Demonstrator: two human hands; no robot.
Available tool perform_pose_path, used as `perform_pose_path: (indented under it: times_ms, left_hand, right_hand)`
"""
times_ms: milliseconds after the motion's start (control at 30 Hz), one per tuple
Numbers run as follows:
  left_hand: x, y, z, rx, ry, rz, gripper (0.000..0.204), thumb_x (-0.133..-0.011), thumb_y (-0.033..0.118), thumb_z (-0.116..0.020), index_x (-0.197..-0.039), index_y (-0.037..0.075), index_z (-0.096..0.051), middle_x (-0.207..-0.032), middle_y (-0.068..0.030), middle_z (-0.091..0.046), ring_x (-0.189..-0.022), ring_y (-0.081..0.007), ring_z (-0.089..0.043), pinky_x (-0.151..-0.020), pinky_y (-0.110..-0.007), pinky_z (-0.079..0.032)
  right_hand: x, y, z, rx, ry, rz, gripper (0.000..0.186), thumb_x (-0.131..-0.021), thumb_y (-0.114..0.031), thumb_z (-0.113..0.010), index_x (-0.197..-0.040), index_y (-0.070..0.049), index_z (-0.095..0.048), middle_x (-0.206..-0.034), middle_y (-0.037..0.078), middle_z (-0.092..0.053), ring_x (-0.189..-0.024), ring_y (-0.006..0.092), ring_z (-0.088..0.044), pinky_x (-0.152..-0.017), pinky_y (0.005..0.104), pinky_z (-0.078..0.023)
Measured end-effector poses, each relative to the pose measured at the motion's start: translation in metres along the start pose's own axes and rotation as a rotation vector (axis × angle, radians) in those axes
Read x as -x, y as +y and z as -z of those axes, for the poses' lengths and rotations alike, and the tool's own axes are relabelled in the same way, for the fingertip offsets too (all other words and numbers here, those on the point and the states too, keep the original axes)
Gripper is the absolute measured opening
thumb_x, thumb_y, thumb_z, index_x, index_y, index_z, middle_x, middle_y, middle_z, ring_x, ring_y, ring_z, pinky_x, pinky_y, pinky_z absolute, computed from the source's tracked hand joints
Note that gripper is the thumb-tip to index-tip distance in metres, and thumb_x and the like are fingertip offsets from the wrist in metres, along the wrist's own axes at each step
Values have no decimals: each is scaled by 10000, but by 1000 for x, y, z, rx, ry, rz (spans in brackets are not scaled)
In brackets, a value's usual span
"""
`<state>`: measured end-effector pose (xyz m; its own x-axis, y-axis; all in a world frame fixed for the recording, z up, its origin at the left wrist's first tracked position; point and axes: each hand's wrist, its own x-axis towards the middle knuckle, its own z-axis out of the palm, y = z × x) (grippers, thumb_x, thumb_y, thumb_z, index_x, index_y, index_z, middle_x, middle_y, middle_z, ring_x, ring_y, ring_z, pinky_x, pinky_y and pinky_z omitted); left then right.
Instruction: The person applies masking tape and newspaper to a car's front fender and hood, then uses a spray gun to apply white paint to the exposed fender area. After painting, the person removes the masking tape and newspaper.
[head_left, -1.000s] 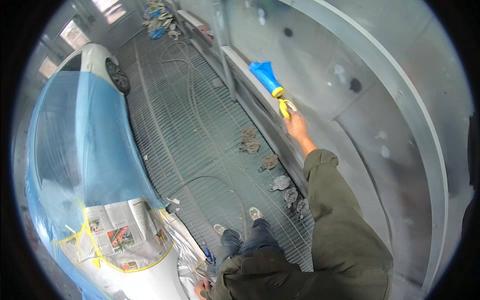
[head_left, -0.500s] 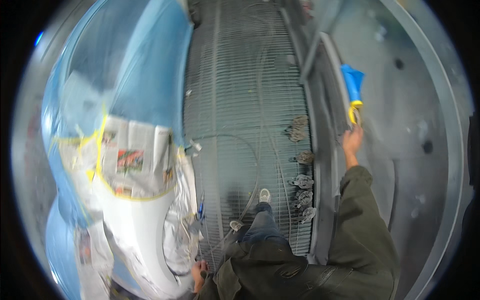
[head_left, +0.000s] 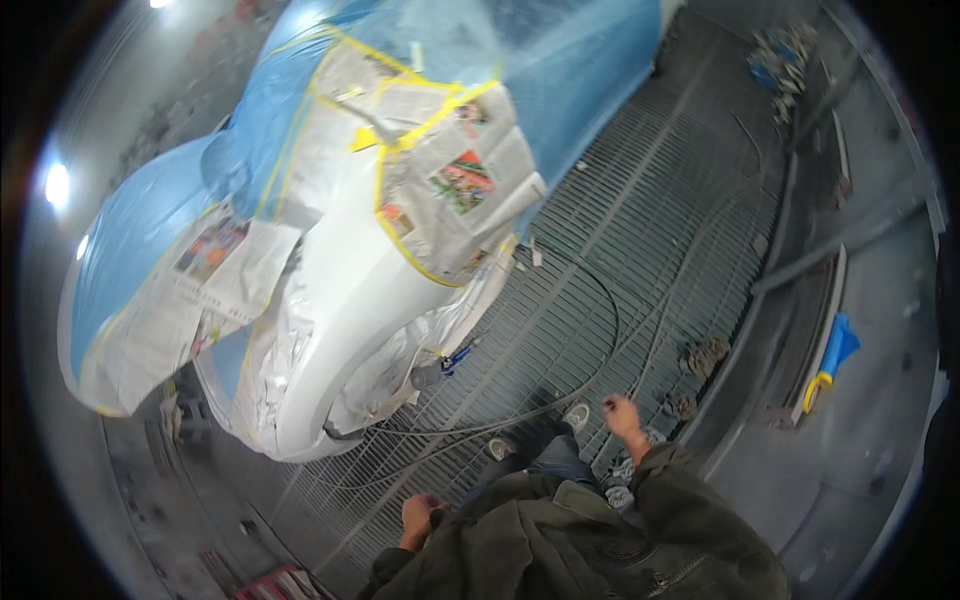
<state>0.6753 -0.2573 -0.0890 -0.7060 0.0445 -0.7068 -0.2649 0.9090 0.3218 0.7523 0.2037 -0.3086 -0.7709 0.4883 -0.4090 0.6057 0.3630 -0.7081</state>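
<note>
A white car fender (head_left: pixel 335 245) with a rounded wheel opening stands at left, its neighbouring parts covered by newspaper (head_left: pixel 455 185), yellow tape (head_left: pixel 380 180) and blue film (head_left: pixel 560 90). My left hand (head_left: pixel 420 518) is low in front of my body, its fingers curled around something dark that I cannot make out. Over the floor to the right of my feet, my right hand (head_left: pixel 622 415) hangs with loosely bent fingers and nothing visible in it. A blue item with a yellow ring-shaped end (head_left: pixel 828 365) sits on the wall ledge, apart from my right hand.
Dark hoses (head_left: pixel 615 320) loop across the slatted metal floor (head_left: pixel 560 300). A blue-handled tool (head_left: pixel 455 357) lies beside the wheel opening. Crumpled material (head_left: pixel 705 355) lies along the right wall, with another heap (head_left: pixel 783 60) farther off. Metal rails (head_left: pixel 840 240) run along that wall.
My right hand has let go of the blue and yellow item and drawn back toward my body. The view has turned left toward the car. My left hand stays low.
</note>
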Motion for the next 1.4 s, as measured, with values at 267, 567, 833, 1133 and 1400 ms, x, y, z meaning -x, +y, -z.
perform_pose_path:
  times_ms: [267, 567, 833, 1133, 1400]
  left_hand:
    - [0, -153, -70, 130, 230, 17, 536, -807, 572, -679, -778, 42, -753, -754, -177, -698, -752, -390, -661, -673, -489, -499]
    - [-28, -216, -84, 253, 43, 68, 340, -918, 342, -610, -831, 55, -770, -749, -127, -724, -720, -275, -707, -703, -397, -549]
    - [-79, -234, -82, 528, -58, 66, 209, -832, 258, -734, -829, 56, -787, -680, -109, -710, -632, -229, -689, -674, -396, -550]
    - [-76, -183, -73, 318, 110, 130, 401, -819, 365, -790, -616, 37, -679, -563, -100, -599, -551, -262, -571, -569, -472, -448]
    - [-65, -159, -141, 386, 108, 346, 309, -874, 307, -706, -719, 40, -725, -655, -110, -661, -601, -276, -619, -612, -493, -490]
  right_hand:
    - [38, -108, -36, 27, -429, -2, 319, -878, -274, -660, -1093, -47, -725, -869, 114, -738, -781, 248, -707, -739, 399, -544]
    - [78, -70, -6, 191, -211, -142, 309, -848, -212, -648, -1057, -3, -737, -804, 110, -742, -714, 204, -714, -675, 367, -558]
    - [124, -111, -39, 166, -293, -144, 306, -855, -253, -656, -1062, -43, -738, -824, 112, -743, -772, 237, -720, -727, 382, -553]
    - [91, -123, -44, 250, -495, -107, 347, -906, -293, -635, -1153, -59, -710, -970, 126, -741, -892, 258, -706, -798, 409, -536]
    - [2, -105, -2, 309, -574, -203, 345, -951, -295, -615, -1200, -68, -691, -964, 98, -741, -834, 232, -705, -758, 417, -556]
